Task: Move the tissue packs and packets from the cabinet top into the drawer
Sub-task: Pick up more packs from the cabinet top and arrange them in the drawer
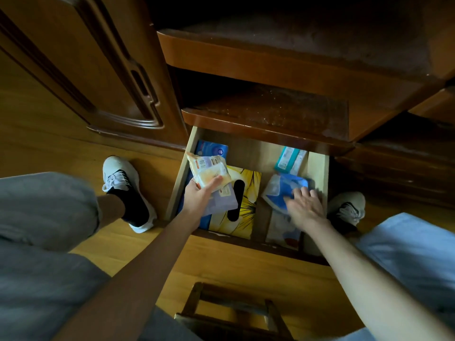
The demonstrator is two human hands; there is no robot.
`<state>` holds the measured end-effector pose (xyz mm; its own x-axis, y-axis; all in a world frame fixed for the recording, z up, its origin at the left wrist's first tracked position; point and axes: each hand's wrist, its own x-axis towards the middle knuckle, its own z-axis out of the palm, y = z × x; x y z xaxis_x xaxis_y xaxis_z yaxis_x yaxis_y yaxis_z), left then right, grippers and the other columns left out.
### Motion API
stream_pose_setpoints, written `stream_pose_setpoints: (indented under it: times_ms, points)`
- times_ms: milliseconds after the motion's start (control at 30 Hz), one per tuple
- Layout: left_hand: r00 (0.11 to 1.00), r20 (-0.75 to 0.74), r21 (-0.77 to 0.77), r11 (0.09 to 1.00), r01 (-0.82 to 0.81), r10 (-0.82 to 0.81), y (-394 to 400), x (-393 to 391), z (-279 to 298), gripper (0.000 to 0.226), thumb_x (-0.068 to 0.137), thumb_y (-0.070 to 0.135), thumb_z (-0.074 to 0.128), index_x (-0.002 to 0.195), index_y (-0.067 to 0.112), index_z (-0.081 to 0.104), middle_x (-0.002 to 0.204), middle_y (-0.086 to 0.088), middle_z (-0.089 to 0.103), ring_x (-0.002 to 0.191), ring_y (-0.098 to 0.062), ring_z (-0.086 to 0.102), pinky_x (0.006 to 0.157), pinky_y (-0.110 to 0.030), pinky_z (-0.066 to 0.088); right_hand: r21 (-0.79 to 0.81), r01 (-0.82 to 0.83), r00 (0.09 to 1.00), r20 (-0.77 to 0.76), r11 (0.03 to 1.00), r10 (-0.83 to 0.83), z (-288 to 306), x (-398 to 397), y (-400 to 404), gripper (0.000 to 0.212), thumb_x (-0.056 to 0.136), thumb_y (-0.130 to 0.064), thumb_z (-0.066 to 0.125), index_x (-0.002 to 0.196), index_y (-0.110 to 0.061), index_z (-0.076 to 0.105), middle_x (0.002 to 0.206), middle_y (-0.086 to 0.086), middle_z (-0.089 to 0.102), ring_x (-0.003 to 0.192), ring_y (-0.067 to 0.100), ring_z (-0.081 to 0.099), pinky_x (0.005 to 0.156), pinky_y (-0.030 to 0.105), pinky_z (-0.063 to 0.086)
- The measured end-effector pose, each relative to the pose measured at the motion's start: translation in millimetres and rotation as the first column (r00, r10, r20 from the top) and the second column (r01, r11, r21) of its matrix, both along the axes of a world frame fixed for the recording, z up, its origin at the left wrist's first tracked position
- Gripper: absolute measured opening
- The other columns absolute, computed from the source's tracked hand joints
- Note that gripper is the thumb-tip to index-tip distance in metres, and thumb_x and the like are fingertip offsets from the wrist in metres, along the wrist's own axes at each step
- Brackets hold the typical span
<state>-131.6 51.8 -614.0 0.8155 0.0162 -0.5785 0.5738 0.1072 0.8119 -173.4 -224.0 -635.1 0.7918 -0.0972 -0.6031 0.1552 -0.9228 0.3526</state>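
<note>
Left hand (197, 195) grasps a pale yellow plastic tissue pack (208, 171), held over the open wooden drawer (318, 168) near its left wall. Right hand (304, 207), fingers straight (blurred), presses a crumpled blue-and-white packet (283, 187) by the drawer's right wall. Beneath: a yellow flower-print tissue box (246, 205); teal packet (289, 159) in the far right corner.
</note>
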Motion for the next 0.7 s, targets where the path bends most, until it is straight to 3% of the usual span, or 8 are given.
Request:
stream_pose_setpoints:
  times_ms: [67,133,233,300,433,533,633,700]
  points:
    - [0.999,0.022,0.023,0.999,0.031,-0.032,-2.7,-0.6,1.1,0.044,0.088,0.025,0.079,0.128,0.018,0.061,0.119,-0.002,0.072,0.103,-0.012,0.071,0.078,-0.023,0.060,0.166,0.094,0.995,-0.051,0.982,-0.087,9.3,10.2,6.3,0.045,0.088,-0.037,0.064,0.131,-0.025,0.061,0.139,0.008,0.051,0.130,0.030,0.041,0.105,0.044,0.038]
    - [0.995,0.055,0.029,0.996,0.083,-0.084,-5.8,-2.3,2.3,0.049,0.085,0.024,0.082,0.130,0.016,0.062,0.119,-0.003,0.073,0.106,-0.016,0.072,0.084,-0.029,0.061,0.469,0.217,0.963,0.041,0.856,-0.267,20.8,20.4,19.1,0.046,0.088,-0.051,0.063,0.127,-0.027,0.063,0.129,0.000,0.059,0.119,0.024,0.053,0.090,0.036,0.048]
    - [0.981,0.129,0.034,0.990,0.139,-0.142,-10.7,-3.7,4.6,0.046,0.080,0.024,0.085,0.122,0.021,0.065,0.110,0.003,0.077,0.103,-0.013,0.074,0.083,-0.028,0.061,0.847,0.467,0.790,-0.270,0.254,-0.551,38.7,39.0,54.9,0.063,0.082,-0.076,0.056,0.130,-0.035,0.056,0.119,-0.012,0.063,0.108,0.012,0.061,0.078,0.029,0.051]
    - [0.973,0.168,0.050,0.987,0.152,-0.158,-11.4,-4.4,7.2,0.044,0.079,0.029,0.084,0.118,0.026,0.064,0.105,0.010,0.078,0.099,-0.007,0.074,0.077,-0.021,0.059,0.871,0.490,0.761,-0.401,0.045,-0.510,42.5,47.4,75.7,0.066,0.081,-0.076,0.059,0.134,-0.037,0.053,0.117,-0.012,0.066,0.102,0.005,0.065,0.074,0.024,0.056]
    - [0.976,0.185,0.098,0.990,0.098,-0.115,0.8,-1.8,-2.0,0.032,0.090,0.032,0.074,0.118,0.023,0.062,0.113,-0.004,0.075,0.097,-0.012,0.075,0.073,-0.023,0.060,0.876,0.480,0.742,-0.435,-0.049,-0.510,29.1,57.7,88.8,0.033,0.092,-0.043,0.071,0.121,-0.033,0.058,0.102,-0.016,0.070,0.082,-0.010,0.068,0.056,0.010,0.052]
    - [0.985,0.154,0.186,0.981,0.047,-0.076,8.8,0.6,-8.5,0.038,0.099,0.039,0.062,0.125,0.010,0.059,0.109,-0.009,0.074,0.098,-0.022,0.074,0.078,-0.036,0.061,0.812,0.547,0.668,-0.569,-0.202,-0.480,15.5,64.3,88.5,0.022,0.097,-0.025,0.067,0.118,-0.023,0.062,0.108,-0.002,0.073,0.088,0.004,0.074,0.066,0.020,0.058]
    - [0.985,0.167,0.320,0.947,-0.013,-0.043,19.1,3.7,-13.6,0.033,0.099,0.044,0.061,0.114,0.015,0.064,0.095,0.002,0.075,0.082,-0.004,0.073,0.061,-0.020,0.056,0.755,0.536,0.573,-0.653,-0.377,-0.494,3.1,78.4,87.3,0.024,0.101,-0.016,0.059,0.125,-0.014,0.058,0.118,0.006,0.070,0.093,0.018,0.076,0.074,0.030,0.062]
    - [0.984,0.179,0.371,0.926,-0.069,0.001,24.5,6.0,-11.8,0.034,0.095,0.054,0.063,0.109,0.022,0.065,0.092,0.008,0.074,0.079,0.003,0.071,0.059,-0.017,0.054,0.779,0.487,0.506,-0.620,-0.394,-0.600,-6.5,91.4,82.9,0.027,0.103,-0.021,0.057,0.129,-0.016,0.055,0.124,0.007,0.067,0.096,0.024,0.074,0.079,0.037,0.063]
